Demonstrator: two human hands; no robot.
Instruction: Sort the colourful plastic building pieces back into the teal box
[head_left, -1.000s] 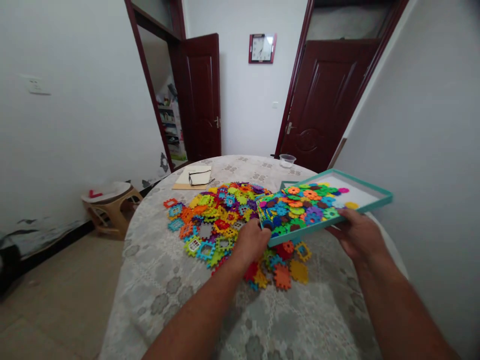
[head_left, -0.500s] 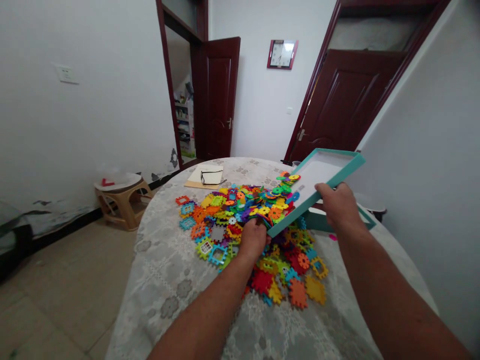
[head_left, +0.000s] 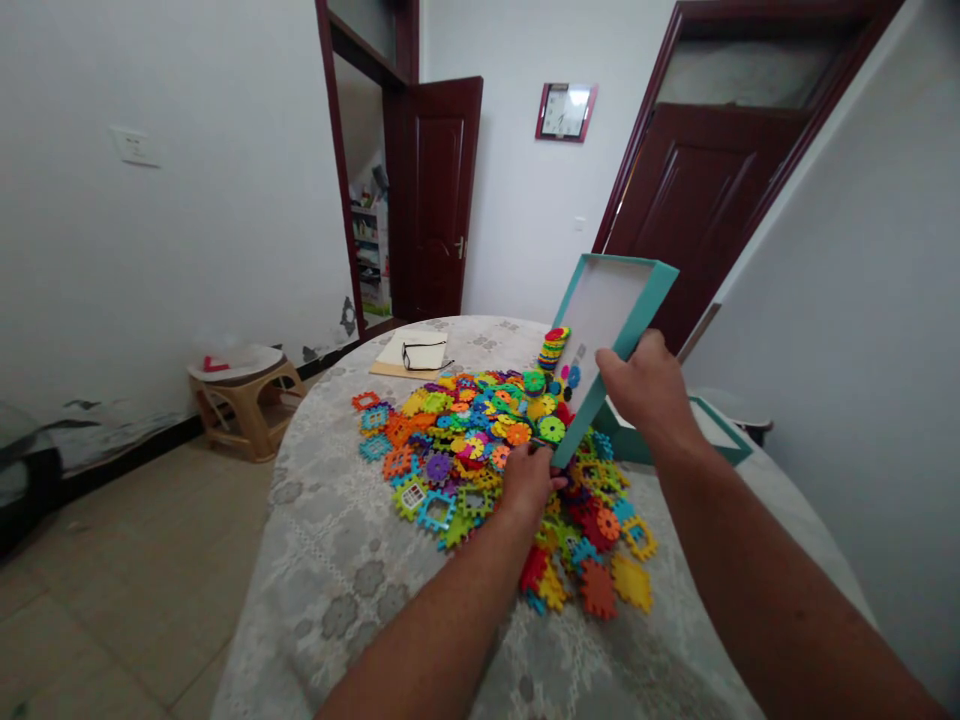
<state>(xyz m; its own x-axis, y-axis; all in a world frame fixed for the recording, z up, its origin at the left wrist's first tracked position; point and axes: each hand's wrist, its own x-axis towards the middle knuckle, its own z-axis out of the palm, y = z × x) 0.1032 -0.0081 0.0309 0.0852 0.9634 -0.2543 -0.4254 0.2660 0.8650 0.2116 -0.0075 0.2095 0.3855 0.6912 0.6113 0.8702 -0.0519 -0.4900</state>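
Note:
A teal box tray with a white inside [head_left: 609,310] is tipped up steeply over the table. My right hand [head_left: 645,395] is closed on its near edge. My left hand [head_left: 529,483] pinches the tray's lowest corner. A few coloured gear pieces [head_left: 556,350] still cling to the tray's lower side. A wide pile of bright plastic gear and square pieces [head_left: 480,440] lies on the patterned tablecloth [head_left: 352,580] beneath and around both hands.
A second teal box part [head_left: 720,435] lies on the table behind my right wrist. Black glasses [head_left: 422,353] rest on a notebook at the far side. A low stool [head_left: 240,385] stands on the floor to the left. Dark doors are behind.
The tray has been tilted from nearly flat to almost upright, and most of its coloured pieces have slid out onto the pile on the table.

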